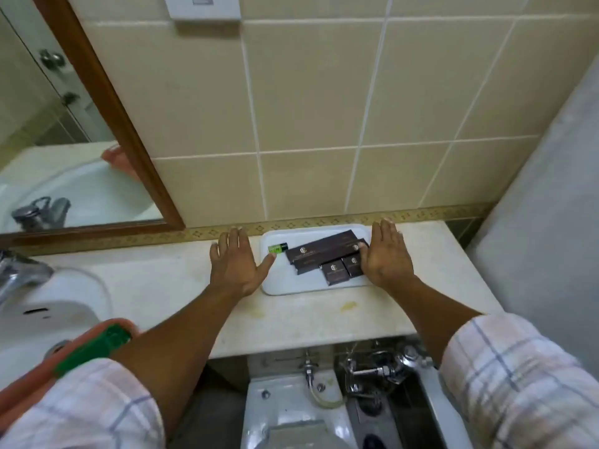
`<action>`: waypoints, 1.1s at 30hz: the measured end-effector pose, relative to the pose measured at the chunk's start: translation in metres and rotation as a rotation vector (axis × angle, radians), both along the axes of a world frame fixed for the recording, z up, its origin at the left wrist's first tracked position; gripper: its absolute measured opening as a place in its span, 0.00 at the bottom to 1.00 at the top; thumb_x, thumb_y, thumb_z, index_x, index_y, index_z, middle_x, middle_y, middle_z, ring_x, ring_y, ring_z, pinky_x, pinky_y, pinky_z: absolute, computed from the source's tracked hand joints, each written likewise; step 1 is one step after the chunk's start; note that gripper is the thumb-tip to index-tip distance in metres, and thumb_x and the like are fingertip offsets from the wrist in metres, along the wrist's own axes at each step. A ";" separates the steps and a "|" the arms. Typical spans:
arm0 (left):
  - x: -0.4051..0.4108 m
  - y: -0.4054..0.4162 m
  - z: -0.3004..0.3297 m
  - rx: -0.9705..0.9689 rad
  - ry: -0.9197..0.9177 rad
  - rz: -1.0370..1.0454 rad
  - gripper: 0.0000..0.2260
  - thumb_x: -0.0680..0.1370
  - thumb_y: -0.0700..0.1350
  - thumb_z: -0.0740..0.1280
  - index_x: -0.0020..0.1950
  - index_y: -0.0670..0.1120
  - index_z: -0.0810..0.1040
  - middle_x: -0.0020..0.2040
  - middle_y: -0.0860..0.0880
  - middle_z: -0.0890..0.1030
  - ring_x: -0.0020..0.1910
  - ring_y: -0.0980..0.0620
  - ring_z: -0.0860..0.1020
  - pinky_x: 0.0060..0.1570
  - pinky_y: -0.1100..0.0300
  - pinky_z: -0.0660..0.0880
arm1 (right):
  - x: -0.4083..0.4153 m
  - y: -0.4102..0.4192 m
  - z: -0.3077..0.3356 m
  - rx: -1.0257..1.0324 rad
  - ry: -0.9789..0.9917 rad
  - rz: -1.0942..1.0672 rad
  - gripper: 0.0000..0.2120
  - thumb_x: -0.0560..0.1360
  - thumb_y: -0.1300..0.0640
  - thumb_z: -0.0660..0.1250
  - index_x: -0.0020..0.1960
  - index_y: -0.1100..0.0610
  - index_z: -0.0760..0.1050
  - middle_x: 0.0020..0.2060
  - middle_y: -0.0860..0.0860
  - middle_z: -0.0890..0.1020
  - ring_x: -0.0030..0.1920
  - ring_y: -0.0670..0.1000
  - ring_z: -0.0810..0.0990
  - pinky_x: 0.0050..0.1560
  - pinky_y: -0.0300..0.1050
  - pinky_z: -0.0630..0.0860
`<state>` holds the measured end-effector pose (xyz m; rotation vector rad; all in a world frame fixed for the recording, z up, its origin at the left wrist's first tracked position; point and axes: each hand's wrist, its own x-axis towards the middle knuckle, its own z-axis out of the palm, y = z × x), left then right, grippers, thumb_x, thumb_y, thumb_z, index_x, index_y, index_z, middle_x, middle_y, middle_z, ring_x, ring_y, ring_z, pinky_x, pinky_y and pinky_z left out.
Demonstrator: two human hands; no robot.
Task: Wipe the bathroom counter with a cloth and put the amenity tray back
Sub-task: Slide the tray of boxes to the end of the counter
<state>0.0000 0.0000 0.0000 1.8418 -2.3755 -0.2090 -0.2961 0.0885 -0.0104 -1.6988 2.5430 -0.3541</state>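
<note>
A white rectangular amenity tray (285, 285) lies on the beige counter (155, 286) against the tiled back wall. On it are several dark brown boxes (319, 251) and a small green bottle (277, 248). My left hand (235, 262) rests flat at the tray's left edge, fingers spread, thumb on the rim. My right hand (387, 254) lies flat at the tray's right edge, partly over the boxes. Neither hand holds anything. An orange cloth (39, 377) with a green patch hangs over the basin's front edge at lower left.
A white basin (42, 325) with a chrome tap (16, 273) sits at left. A wood-framed mirror (107, 102) hangs above it. Yellow stains (348, 306) mark the counter in front of the tray. Below the counter are chrome valves (372, 371) and a white toilet tank (291, 413).
</note>
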 end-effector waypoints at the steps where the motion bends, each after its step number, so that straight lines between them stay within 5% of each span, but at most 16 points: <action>1: -0.001 0.002 -0.005 0.026 -0.007 0.026 0.42 0.74 0.70 0.52 0.77 0.40 0.57 0.77 0.40 0.62 0.75 0.39 0.58 0.73 0.42 0.55 | 0.000 0.000 -0.005 0.022 -0.015 -0.017 0.29 0.83 0.50 0.53 0.78 0.66 0.55 0.78 0.65 0.57 0.79 0.62 0.53 0.78 0.58 0.50; 4: -0.004 0.003 -0.019 0.061 0.012 0.070 0.39 0.76 0.68 0.55 0.75 0.39 0.61 0.73 0.39 0.68 0.70 0.38 0.65 0.67 0.43 0.62 | -0.001 0.001 -0.014 0.082 -0.049 -0.049 0.28 0.83 0.52 0.52 0.78 0.65 0.55 0.78 0.64 0.58 0.79 0.62 0.54 0.79 0.56 0.50; 8: -0.012 -0.007 -0.022 0.213 0.198 0.145 0.28 0.77 0.59 0.64 0.66 0.38 0.71 0.63 0.38 0.75 0.63 0.39 0.72 0.58 0.48 0.71 | -0.006 -0.005 -0.013 0.078 -0.054 -0.138 0.21 0.77 0.59 0.60 0.68 0.66 0.67 0.66 0.65 0.72 0.65 0.65 0.71 0.63 0.57 0.70; 14: -0.025 -0.021 -0.016 0.357 0.328 0.311 0.10 0.74 0.45 0.70 0.47 0.39 0.78 0.48 0.39 0.82 0.42 0.43 0.77 0.36 0.56 0.70 | -0.015 -0.018 -0.011 0.172 -0.198 -0.283 0.12 0.75 0.63 0.65 0.58 0.63 0.75 0.56 0.61 0.77 0.56 0.62 0.78 0.51 0.51 0.75; 22: -0.038 -0.024 -0.018 0.376 0.340 0.343 0.07 0.73 0.39 0.69 0.49 0.37 0.80 0.48 0.40 0.82 0.42 0.43 0.77 0.39 0.55 0.73 | -0.024 -0.029 -0.018 0.157 -0.319 -0.376 0.03 0.76 0.64 0.65 0.48 0.60 0.77 0.47 0.58 0.82 0.42 0.58 0.78 0.43 0.46 0.75; 33: -0.045 -0.019 -0.010 0.361 0.260 0.306 0.09 0.73 0.38 0.70 0.50 0.35 0.80 0.49 0.37 0.82 0.47 0.40 0.81 0.39 0.54 0.75 | -0.026 -0.020 -0.013 0.084 -0.322 -0.352 0.06 0.73 0.64 0.69 0.43 0.59 0.71 0.41 0.56 0.76 0.41 0.58 0.78 0.41 0.46 0.75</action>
